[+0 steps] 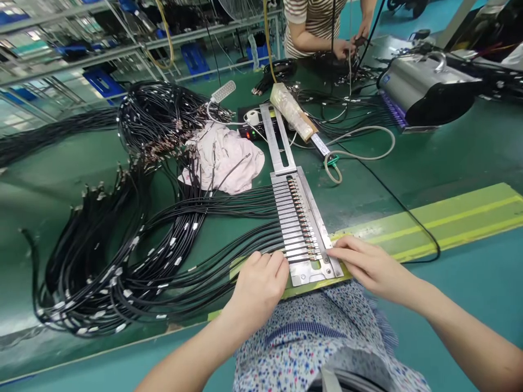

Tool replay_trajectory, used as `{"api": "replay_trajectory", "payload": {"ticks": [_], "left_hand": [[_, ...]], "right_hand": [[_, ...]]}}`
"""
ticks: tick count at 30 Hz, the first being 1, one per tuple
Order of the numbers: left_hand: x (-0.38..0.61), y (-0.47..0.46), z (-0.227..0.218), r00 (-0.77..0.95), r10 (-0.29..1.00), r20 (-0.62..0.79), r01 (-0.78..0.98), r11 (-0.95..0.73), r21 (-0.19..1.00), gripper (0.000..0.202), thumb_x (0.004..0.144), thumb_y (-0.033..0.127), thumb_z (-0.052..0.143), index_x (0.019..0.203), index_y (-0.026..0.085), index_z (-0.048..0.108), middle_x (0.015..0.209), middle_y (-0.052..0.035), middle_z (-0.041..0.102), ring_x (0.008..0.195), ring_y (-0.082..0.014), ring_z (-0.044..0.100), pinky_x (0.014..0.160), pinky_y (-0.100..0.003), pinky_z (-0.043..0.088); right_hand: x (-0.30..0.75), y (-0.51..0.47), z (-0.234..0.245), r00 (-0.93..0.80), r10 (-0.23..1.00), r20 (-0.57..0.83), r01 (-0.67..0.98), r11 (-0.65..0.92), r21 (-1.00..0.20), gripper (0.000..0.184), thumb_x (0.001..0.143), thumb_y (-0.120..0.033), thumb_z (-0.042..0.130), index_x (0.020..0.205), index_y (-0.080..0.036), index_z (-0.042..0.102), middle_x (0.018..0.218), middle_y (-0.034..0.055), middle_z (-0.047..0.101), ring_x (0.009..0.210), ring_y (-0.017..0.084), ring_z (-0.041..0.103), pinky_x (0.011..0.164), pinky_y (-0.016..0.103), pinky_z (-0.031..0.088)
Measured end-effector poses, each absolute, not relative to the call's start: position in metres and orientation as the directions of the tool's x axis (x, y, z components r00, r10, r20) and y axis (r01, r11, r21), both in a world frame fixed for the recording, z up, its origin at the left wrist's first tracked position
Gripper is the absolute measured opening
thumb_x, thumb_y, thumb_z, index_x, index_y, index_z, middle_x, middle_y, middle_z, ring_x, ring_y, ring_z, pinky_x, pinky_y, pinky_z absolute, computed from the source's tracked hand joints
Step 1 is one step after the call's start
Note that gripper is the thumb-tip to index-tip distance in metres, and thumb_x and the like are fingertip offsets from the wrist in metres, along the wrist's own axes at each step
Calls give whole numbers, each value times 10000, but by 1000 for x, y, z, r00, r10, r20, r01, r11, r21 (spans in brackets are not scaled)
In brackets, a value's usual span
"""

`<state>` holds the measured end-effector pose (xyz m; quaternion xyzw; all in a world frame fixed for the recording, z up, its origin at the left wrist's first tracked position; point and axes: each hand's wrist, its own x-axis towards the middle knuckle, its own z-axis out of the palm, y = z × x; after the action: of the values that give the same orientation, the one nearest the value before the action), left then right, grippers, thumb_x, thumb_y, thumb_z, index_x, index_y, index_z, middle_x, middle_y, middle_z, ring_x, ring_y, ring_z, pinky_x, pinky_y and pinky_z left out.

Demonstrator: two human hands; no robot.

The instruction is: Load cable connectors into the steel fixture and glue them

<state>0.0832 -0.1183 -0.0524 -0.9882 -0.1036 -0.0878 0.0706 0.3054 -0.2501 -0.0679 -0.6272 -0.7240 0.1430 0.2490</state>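
A metal slotted fixture lies at the table's front edge. Several black cables run into its slots from the left, their metal connectors lined up in a row. My left hand is closed around a black cable at the fixture's lower left edge. On the other side, my right hand touches the fixture's right side near the lowest connectors. Its fingers are stretched out and close together, with nothing visible in them.
Large bundles of black cable cover the left. A pink cloth, a wrapped hand tool and a small box with lit indicators lie beyond the fixture. A silver machine stands at right; a co-worker handles cables across the table.
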Motion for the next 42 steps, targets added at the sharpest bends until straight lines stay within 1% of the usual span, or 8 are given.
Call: {"api": "replay_trajectory", "payload": {"ticks": [9, 13, 16, 22, 29, 33, 38, 42], "left_hand": [[83, -116, -64, 963, 201, 177, 211, -977, -35, 258, 866, 38, 313, 787, 141, 536, 710, -33, 467, 586, -165, 399, 563, -308, 297], [78, -112, -78, 947, 194, 255, 200, -980, 0, 267, 911, 97, 333, 1033, 169, 559, 722, -19, 486, 605, -147, 413, 563, -298, 282], [75, -112, -83, 935, 187, 302, 184, -982, 40, 272, 906, 124, 413, 1135, 207, 535, 755, -22, 523, 671, -156, 430, 588, -302, 282], [70, -119, -80, 937, 288, 195, 267, -955, 127, 346, 866, 101, 455, 1184, 219, 521, 989, -68, 577, 832, -204, 430, 666, -340, 323], [81, -98, -71, 945, 258, 203, 217, -954, 205, 190, 882, 115, 434, 949, 149, 608, 872, -68, 571, 779, -187, 421, 684, -329, 381], [89, -85, -65, 974, 192, 121, 182, -979, 88, 147, 872, 120, 463, 808, 146, 593, 779, -51, 535, 743, -191, 417, 646, -316, 392], [97, -84, -63, 993, 102, 66, 102, -995, 1, 155, 869, 120, 460, 734, 154, 527, 759, -42, 511, 735, -191, 442, 653, -323, 391], [100, -88, -61, 990, 123, 66, 123, -992, 10, 118, 851, 108, 459, 753, 149, 509, 751, -45, 516, 720, -191, 454, 660, -324, 400]], "right_hand": [[299, -239, -71, -161, 962, 220, 900, 235, -368, 446, 801, -12, 354, 1133, -206, 580, 923, 101, 507, 834, 193, 457, 685, 334, 430], [289, -230, -67, -260, 943, 206, 927, 304, -219, 511, 731, 29, 400, 1141, -219, 576, 1010, 116, 536, 895, 237, 446, 741, 400, 404], [283, -224, -64, -308, 928, 212, 928, 342, -150, 421, 721, -5, 450, 1067, -186, 604, 971, 112, 567, 907, 252, 458, 758, 417, 396], [277, -217, -61, -325, 928, 184, 934, 346, -93, 241, 774, -96, 499, 969, -155, 628, 912, 101, 596, 985, 276, 480, 811, 444, 404], [288, -226, -71, -268, 929, 255, 911, 330, -246, 411, 746, 11, 412, 1049, -194, 599, 1112, 116, 549, 1101, 273, 442, 828, 461, 439], [296, -241, -79, -110, 922, 372, 902, 250, -353, 458, 758, 27, 353, 1088, -200, 574, 1119, 126, 540, 1073, 240, 469, 833, 450, 461], [295, -240, -75, -169, 938, 301, 960, 226, -163, 477, 735, 35, 365, 1105, -179, 576, 1109, 155, 542, 995, 250, 501, 772, 422, 465], [294, -232, -67, -265, 941, 212, 962, 274, -15, 414, 737, 11, 405, 1061, -167, 590, 1036, 144, 571, 894, 240, 524, 720, 384, 432]]}}
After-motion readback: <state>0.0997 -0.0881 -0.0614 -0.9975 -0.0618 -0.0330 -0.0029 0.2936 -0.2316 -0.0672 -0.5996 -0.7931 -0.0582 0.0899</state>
